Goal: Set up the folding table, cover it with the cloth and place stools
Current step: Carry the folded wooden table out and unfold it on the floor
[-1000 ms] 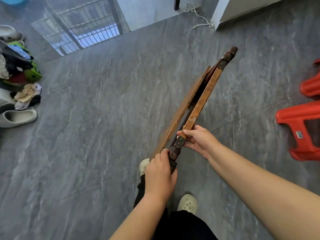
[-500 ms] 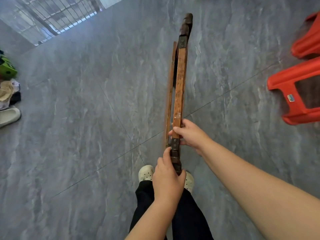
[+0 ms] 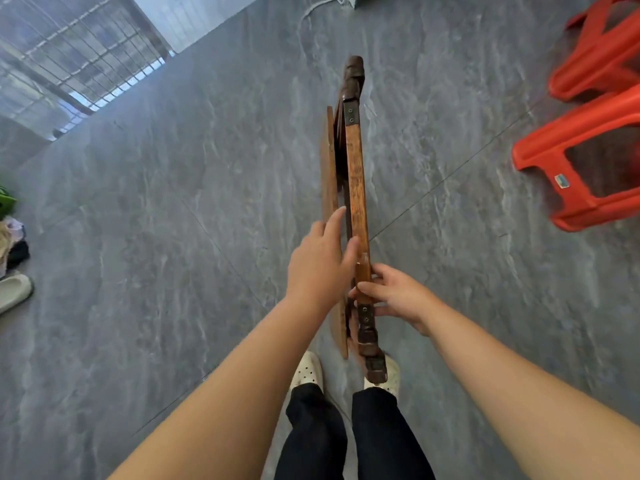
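Folding table (image 3: 355,174) is folded flat and held on edge, centre of view. It runs lengthwise away from the person, over the grey tiled floor (image 3: 173,237). Can't tell whether its lower edge touches the floor.

- Tabletop panel (image 3: 328,168) is on the left and the leg rail (image 3: 356,188) on the right, with a narrow gap between them. Dark metal brackets with screws sit at both ends of the rail, and both end caps are dark and worn.
- Left hand (image 3: 318,268) is on the table's left side with fingers straight and spread. The index tip reaches toward the gap and the thumb lies against the rail. It isn't curled around anything.
- Right hand (image 3: 398,296) grips the leg rail near its near end, just above the lower bracket. The thumb is across the top and the fingers curl round the right side.
- The near end of the rail overlaps the right white clog (image 3: 391,375) in view. The left clog (image 3: 310,372) is just beside it, with black trousers below both.

Two red plastic stools are on the floor to the right, well apart from the table. The nearer stool (image 3: 540,161) has a small label; the farther stool (image 3: 595,60) is cut off by the frame edge. A pale slipper (image 3: 14,292) and a heap of clothes sit at the left edge, and a white cord (image 3: 311,12) is on the floor at the top.
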